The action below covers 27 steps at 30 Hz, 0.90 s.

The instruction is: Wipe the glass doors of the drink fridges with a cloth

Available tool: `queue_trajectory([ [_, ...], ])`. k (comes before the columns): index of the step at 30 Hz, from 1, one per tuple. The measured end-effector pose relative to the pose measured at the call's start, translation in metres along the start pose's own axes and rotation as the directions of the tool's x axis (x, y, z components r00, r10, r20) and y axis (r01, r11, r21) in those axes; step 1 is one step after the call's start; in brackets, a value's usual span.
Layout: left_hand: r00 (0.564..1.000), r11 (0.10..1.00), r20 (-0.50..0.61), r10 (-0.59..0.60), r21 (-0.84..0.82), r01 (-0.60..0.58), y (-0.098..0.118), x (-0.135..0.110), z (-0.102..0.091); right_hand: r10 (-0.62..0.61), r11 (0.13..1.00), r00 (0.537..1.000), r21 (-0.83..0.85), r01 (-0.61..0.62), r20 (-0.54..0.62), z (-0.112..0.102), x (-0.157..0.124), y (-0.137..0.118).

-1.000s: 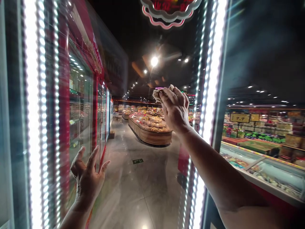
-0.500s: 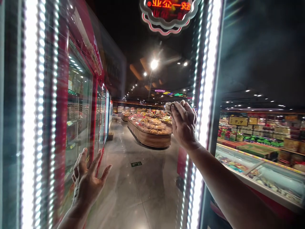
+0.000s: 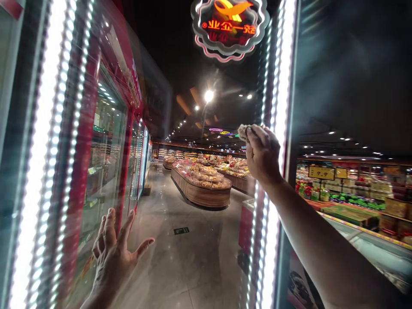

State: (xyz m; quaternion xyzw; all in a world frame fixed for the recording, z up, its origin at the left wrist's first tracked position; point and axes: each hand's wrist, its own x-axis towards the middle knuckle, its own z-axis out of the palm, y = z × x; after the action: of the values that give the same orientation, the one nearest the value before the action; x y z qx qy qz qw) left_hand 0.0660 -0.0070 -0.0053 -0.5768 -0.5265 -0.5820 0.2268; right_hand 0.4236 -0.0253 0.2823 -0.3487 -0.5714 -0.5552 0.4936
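Note:
A greyish cloth (image 3: 242,131) is bunched under the fingers of my right hand (image 3: 263,150), which presses it toward a clear glass pane near the bright LED strip (image 3: 283,86) on the right. At lower left, my left hand (image 3: 114,253) has its fingers spread and its thumb out, with nothing in it. Its palm faces the glass; whether it touches the pane I cannot tell. A second LED strip (image 3: 41,128) runs up the left side, with reflected rows of lights beside it.
A red-framed glass-door cabinet (image 3: 111,120) stands at left. Beyond the pane, a wood-sided display island (image 3: 202,191) holds packaged food. A lit sign (image 3: 231,28) hangs above. At right are a glass-topped freezer (image 3: 373,244) and a yellow price sign (image 3: 322,173).
My right hand has moved right and slightly up with the cloth, closer to the LED strip. My left hand appears slightly lower, its thumb spread wider. The view has tilted upward a little.

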Motion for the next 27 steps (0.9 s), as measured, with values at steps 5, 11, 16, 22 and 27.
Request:
queue_trajectory([
  [5,1.000,1.000,0.010,-0.002,0.012,0.002,0.002,0.000,-0.002,0.050,0.999,0.999,0.001,-0.050,-0.019,0.006,0.008,-0.008],
  [11,0.999,1.000,0.034,-0.008,0.026,0.007,0.005,0.001,-0.004,0.024,0.999,1.000,0.026,-0.024,-0.004,0.005,0.007,-0.007],
  [16,0.997,0.999,0.056,-0.050,0.010,0.049,0.007,0.001,-0.005,0.008,1.000,1.000,-0.003,-0.008,-0.014,0.007,-0.001,-0.018],
  [22,0.993,0.997,0.084,-0.080,-0.015,0.081,0.009,0.002,-0.006,-0.113,0.993,0.991,0.028,0.111,0.076,0.005,-0.001,-0.027],
  [27,0.999,0.998,0.037,-0.034,-0.050,0.036,0.008,0.001,-0.003,0.037,0.999,0.999,-0.015,-0.037,0.021,0.012,0.014,-0.032],
])
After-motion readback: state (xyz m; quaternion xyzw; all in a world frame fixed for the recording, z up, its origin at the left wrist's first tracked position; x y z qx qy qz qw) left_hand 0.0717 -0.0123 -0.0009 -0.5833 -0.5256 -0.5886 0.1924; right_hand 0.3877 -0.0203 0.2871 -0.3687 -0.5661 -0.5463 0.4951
